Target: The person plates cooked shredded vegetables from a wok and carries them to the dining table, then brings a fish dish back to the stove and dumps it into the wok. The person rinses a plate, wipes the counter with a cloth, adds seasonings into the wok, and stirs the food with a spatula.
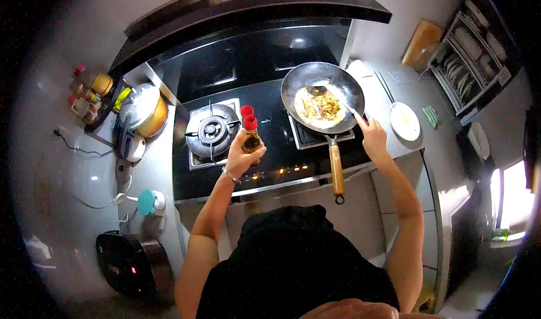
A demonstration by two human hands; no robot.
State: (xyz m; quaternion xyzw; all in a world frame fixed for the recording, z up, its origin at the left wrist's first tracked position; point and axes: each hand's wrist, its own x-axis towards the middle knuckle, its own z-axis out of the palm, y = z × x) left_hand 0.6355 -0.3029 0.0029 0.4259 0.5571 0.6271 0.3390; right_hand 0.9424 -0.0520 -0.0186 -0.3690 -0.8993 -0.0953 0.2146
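Observation:
A small bottle (250, 142) of dark liquid with a red, flipped-open cap is in my left hand (243, 154), over the black stove between the two burners. My right hand (372, 138) holds the white handle of a spatula (344, 100), whose far end reaches into the wok. Inside the wok (292, 85), which sits on the right burner, lies yellowish shredded food (322, 105) with a dark patch near its top. The wok's wooden handle (336, 170) points toward my body, and neither hand touches it.
Left burner (213, 128) is bare. A lidded pot (147, 113), seasoning bottles (90, 91) and a black appliance (135, 264) stand left. To the right are a white plate (404, 122), chopsticks (385, 87), a green-striped item (431, 117) and a dish rack (470, 57).

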